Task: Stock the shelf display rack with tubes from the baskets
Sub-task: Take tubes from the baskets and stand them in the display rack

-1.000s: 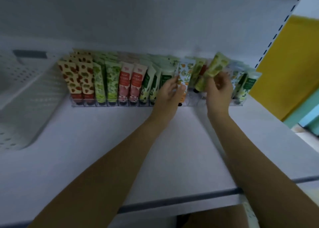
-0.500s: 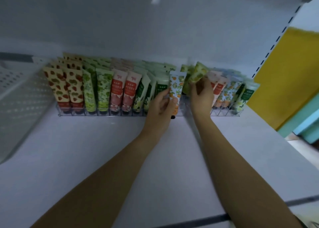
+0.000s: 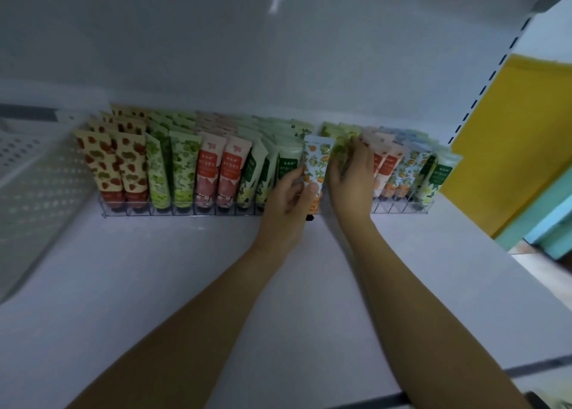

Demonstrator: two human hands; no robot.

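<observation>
A clear display rack [image 3: 185, 212] runs along the back of the white shelf [image 3: 154, 285], filled with upright tubes in strawberry, green, pink and citrus prints. My left hand [image 3: 288, 204] grips a white tube with an orange-fruit print [image 3: 317, 164], held upright at the rack's front near the middle. My right hand [image 3: 351, 179] holds a green-patterned tube [image 3: 339, 150] just right of it, lowered among the rows in the rack. My fingers hide most of that green tube.
A white perforated basket [image 3: 34, 198] stands at the left end of the shelf. The shelf's slotted upright [image 3: 483, 89] and a yellow panel [image 3: 507, 148] are at the right. The shelf's front edge [image 3: 464, 374] runs across the bottom right.
My right hand has brought the green tube down from above the rack into the rows. My left hand has kept the orange-print tube upright at the rack's front.
</observation>
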